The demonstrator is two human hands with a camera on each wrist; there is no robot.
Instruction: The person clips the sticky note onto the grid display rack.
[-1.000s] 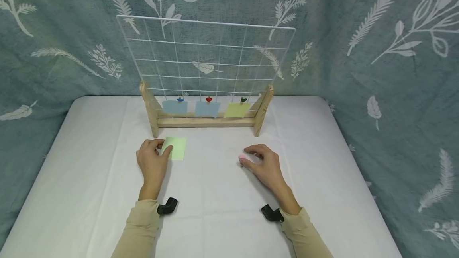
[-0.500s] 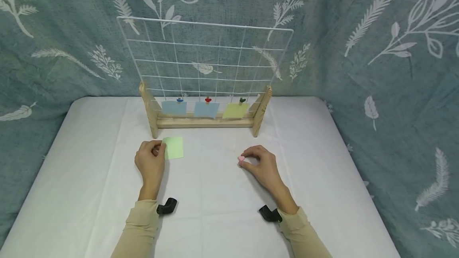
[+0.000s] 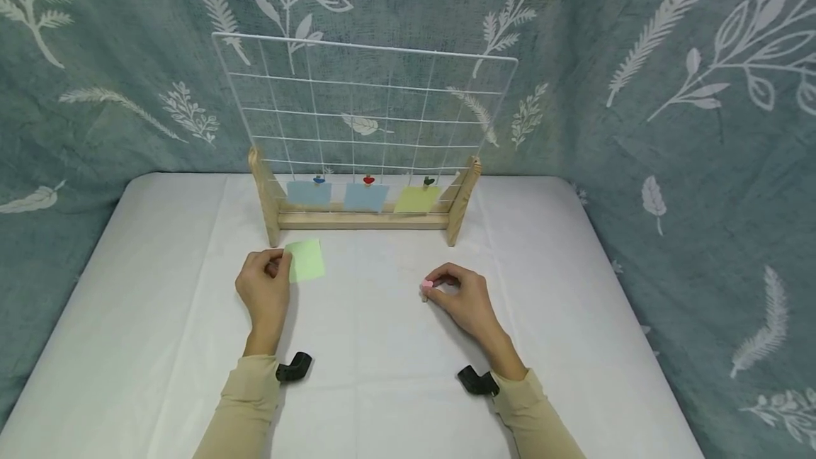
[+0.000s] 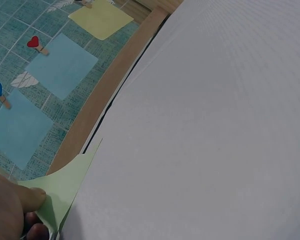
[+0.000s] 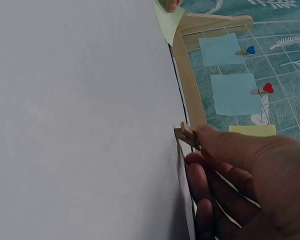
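My left hand (image 3: 264, 289) pinches a light green paper note (image 3: 307, 261) by its left edge, in front of the rack's left foot. In the left wrist view the note (image 4: 65, 187) bends slightly under the thumb. Over the right half of the table, my right hand (image 3: 464, 297) pinches a small wooden clothespin with a pink heart (image 3: 427, 285) between thumb and fingers. The right wrist view shows the clothespin's wooden end (image 5: 184, 132) pointing away from the fingertips, its heart hidden by the hand.
A white wire grid (image 3: 376, 119) stands in a wooden base (image 3: 363, 221) at the back of the white-covered table (image 3: 357, 388). Heart clothespins hold two blue notes (image 3: 309, 193) and a yellow-green note (image 3: 417, 199) on its lower wires. A patterned curtain hangs behind.
The left thumb and fingers have closed on the green note, and its far edge has tilted up slightly. The right hand has turned the pink clothespin a little and shifted slightly toward me.
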